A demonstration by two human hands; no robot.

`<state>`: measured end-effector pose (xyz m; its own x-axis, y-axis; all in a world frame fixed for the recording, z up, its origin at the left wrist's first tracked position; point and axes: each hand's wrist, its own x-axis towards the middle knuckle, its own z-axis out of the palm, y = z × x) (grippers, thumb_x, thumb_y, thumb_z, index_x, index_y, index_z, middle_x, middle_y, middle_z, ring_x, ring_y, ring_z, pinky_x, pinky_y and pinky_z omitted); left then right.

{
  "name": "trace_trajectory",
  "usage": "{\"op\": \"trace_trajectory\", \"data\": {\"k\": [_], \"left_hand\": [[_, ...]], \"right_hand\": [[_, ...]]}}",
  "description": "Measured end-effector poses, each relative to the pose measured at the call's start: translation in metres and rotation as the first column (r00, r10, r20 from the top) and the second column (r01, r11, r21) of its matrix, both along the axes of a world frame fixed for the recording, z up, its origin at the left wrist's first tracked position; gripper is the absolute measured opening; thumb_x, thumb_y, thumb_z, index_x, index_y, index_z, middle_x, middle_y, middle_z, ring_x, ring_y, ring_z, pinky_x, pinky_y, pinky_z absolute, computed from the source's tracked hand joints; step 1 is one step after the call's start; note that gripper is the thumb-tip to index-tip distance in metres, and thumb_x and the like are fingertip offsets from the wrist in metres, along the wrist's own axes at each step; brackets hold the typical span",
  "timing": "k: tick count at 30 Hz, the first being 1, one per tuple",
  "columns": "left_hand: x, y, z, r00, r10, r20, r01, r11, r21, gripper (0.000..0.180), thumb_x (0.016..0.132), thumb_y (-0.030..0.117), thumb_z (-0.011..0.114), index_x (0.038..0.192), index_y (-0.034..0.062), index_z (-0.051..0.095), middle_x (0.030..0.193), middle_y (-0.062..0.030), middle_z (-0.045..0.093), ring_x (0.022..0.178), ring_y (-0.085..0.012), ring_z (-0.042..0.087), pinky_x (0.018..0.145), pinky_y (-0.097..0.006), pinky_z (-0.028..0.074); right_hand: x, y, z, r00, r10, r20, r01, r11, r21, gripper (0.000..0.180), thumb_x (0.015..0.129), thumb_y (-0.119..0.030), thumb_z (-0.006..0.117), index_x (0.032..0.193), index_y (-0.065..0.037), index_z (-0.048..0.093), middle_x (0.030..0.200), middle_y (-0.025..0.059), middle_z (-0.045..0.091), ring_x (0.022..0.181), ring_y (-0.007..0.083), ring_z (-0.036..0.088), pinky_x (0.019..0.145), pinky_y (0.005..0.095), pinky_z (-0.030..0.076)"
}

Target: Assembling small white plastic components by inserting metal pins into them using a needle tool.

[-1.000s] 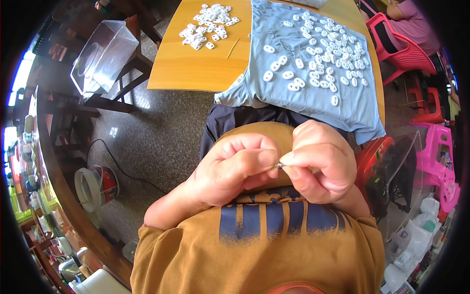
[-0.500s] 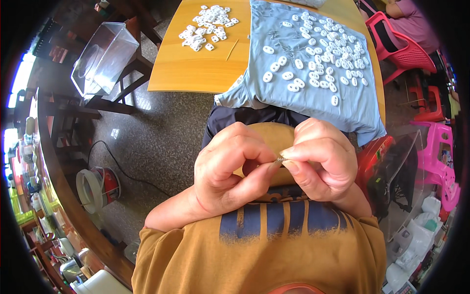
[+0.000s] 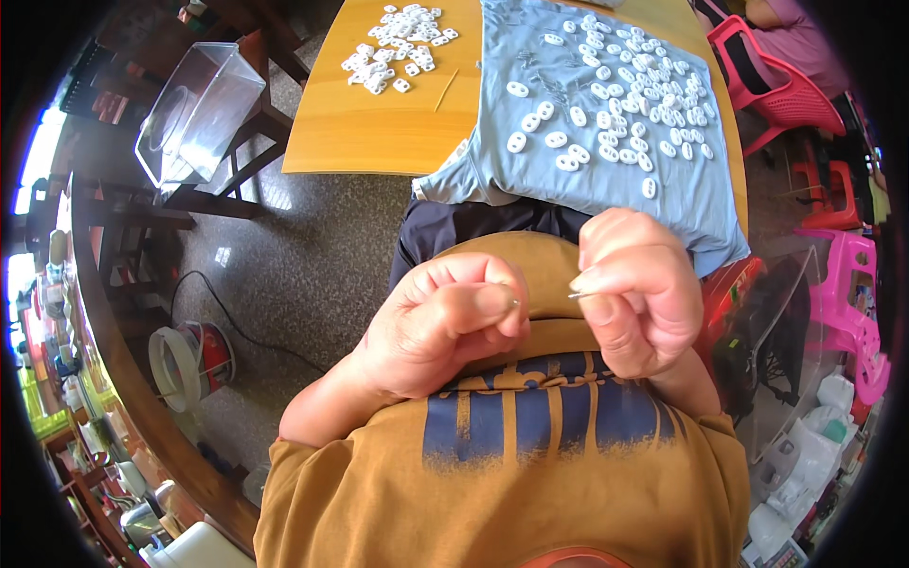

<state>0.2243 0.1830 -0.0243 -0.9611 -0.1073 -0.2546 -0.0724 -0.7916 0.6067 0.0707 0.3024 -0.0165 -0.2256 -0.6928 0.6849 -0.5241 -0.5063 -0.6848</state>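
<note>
Both hands work at mid-frame over the lap: the left hand [image 3: 440,327] is curled shut, pinching something too small to tell, and the right hand [image 3: 632,289] pinches a thin metal needle [image 3: 579,294]. Many white pieces [image 3: 615,99] lie loose on the blue cloth [image 3: 606,180] above, seemingly unhandled.

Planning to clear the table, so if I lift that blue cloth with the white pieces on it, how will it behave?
The blue cloth likely sags: its edge already drapes off the wooden table. The loose white pieces would probably slide together or spill.
</note>
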Motion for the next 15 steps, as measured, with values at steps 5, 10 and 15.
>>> {"op": "trace_trajectory", "data": {"k": [5,10,15], "left_hand": [[-0.002,-0.001,0.001,0.996,0.082,-0.029,-0.086,0.985,-0.153,0.019,0.085,0.017,0.052,0.072,0.0035,0.053,0.069,-0.0027,0.050,0.060,-0.0108,0.039,0.056,-0.025,0.032],[-0.015,-0.025,-0.011,0.960,0.274,-0.058,-0.264,0.817,-0.513,0.010,0.087,0.010,0.054,0.082,0.0020,0.058,0.072,0.0039,0.053,0.064,-0.0013,0.041,0.058,-0.017,0.035],[-0.040,-0.076,-0.046,0.813,0.550,-0.189,-0.363,0.225,-0.904,0.007,0.081,0.005,0.062,0.079,-0.0008,0.060,0.070,-0.0003,0.055,0.061,-0.0048,0.047,0.056,-0.019,0.040]], "right_hand": [[0.003,0.001,-0.004,0.997,0.022,0.077,-0.024,0.999,0.024,0.010,0.078,0.004,0.059,0.085,-0.002,0.056,0.072,0.0064,0.053,0.060,0.0177,0.051,0.054,0.0272,0.041],[0.001,0.001,-0.009,0.967,0.058,0.249,-0.086,0.991,0.102,0.006,0.079,0.004,0.053,0.082,-0.001,0.054,0.073,0.0050,0.052,0.062,0.0134,0.049,0.058,0.0241,0.039],[0.001,-0.001,-0.011,0.869,0.034,0.494,-0.115,0.984,0.135,0.005,0.081,0.004,0.050,0.080,0.000,0.052,0.073,0.0041,0.051,0.064,0.0090,0.047,0.060,0.0228,0.039]]}}
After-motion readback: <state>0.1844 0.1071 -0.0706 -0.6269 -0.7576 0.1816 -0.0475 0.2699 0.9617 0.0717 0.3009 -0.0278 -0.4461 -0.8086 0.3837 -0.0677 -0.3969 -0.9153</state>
